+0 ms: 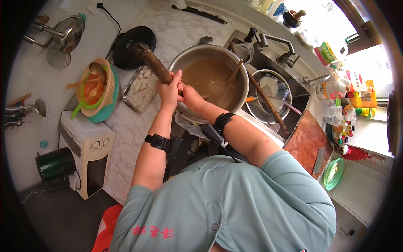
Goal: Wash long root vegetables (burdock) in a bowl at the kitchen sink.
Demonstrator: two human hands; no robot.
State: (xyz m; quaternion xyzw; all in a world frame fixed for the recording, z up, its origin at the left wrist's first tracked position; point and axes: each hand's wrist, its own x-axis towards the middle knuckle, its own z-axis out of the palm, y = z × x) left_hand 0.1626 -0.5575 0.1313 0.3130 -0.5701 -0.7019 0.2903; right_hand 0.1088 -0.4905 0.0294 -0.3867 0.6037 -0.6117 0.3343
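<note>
My left hand (pixel 169 89) and my right hand (pixel 191 98) meet on a dirty, brown root-like stick (pixel 155 62), both closed around it at the left rim of a large steel basin (pixel 244 67). The stick's thick end points up and left, beyond the basin. Brown, murky water (pixel 209 78) partly fills the basin. A thinner piece of stick or root (pixel 234 71) stands in the water, leaning on the right rim. Another long stick (pixel 267 101) lies across a steel bowl in the sink.
A reddish cutting board (pixel 311 141) with a knife lies right of the sink (pixel 297 86). Left of the basin are a metal tray (pixel 141 89), a black round appliance (pixel 133 47) and stacked colanders (pixel 108 78). A faucet (pixel 285 58) stands behind the sink.
</note>
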